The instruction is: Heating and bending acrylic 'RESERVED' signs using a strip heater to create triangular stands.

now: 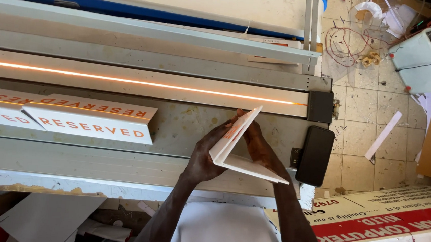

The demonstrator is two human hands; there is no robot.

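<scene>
Two folded white signs (90, 119) lie beside a glowing heating strip (141, 83), a black phone (316, 155) apparently near the bench edge

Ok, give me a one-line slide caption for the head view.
Both hands, left and right, hold a folded white sign over the bench, beside finished tent signs.

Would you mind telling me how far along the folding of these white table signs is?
Two folded tent signs already lie on the metal bench, left of the hands. In hand: the left hand and right hand pinch a white sheet bent into a V, beside the glowing heating strip. What is left cannot be told: no stack of flat blanks is clearly visible.
</scene>
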